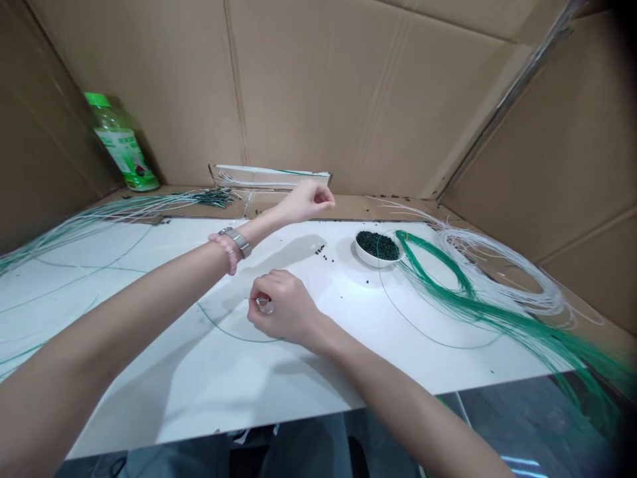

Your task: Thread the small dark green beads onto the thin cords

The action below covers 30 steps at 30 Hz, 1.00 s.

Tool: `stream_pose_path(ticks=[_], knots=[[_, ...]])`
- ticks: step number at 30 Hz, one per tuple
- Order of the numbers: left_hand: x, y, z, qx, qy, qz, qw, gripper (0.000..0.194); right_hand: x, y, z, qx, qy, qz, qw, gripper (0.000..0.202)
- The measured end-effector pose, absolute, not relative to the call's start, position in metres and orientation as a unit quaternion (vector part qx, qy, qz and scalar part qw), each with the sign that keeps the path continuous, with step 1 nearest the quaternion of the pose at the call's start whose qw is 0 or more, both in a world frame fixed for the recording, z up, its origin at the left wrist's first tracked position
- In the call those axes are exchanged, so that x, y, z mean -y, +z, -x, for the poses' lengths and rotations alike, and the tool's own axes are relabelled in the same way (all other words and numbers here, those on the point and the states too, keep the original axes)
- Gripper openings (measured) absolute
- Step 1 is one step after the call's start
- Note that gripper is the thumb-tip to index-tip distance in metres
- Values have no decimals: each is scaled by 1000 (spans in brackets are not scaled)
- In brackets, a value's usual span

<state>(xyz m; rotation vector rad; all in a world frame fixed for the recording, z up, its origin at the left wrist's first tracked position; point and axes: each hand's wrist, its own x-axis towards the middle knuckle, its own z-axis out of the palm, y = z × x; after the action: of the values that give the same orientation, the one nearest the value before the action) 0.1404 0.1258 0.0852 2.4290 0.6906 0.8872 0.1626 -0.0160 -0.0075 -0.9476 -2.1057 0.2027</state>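
My left hand (312,199) is raised over the back of the white table, its fingers curled into a pinch; whatever is between them is too small or hidden to make out. Below it, near the table's middle, my right hand (284,307) is closed in a pinch. A thin strand end pokes out at its fingertips, and a small dark bead seems to sit there with something reddish and clear behind. One green cord (223,330) curves on the table and runs under this hand. Several loose black beads (322,251) lie to the right of both hands.
A white bowl (381,259) of dark beads stands right of my hands. Beyond it lie a green cord bundle (442,292) and a white cord coil (542,292). Finished-looking strands (213,197) and a green bottle (124,153) are at back left. Cardboard walls (318,86) enclose the table.
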Motion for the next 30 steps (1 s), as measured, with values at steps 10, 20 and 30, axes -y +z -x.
stream_pose_path(ticks=[10, 20, 30], knots=[[-120, 39, -231, -138, 200, -940, 241, 10, 14, -16, -162, 811, 73, 423, 398, 8], [-126, 51, -221, -161, 284, -887, 327, 3, 13, -14, -164, 825, 91, 398, 391, 6], [-84, 36, -63, -270, 605, -492, 565, 15, 18, 13, -177, 737, 129, 388, 538, 11]])
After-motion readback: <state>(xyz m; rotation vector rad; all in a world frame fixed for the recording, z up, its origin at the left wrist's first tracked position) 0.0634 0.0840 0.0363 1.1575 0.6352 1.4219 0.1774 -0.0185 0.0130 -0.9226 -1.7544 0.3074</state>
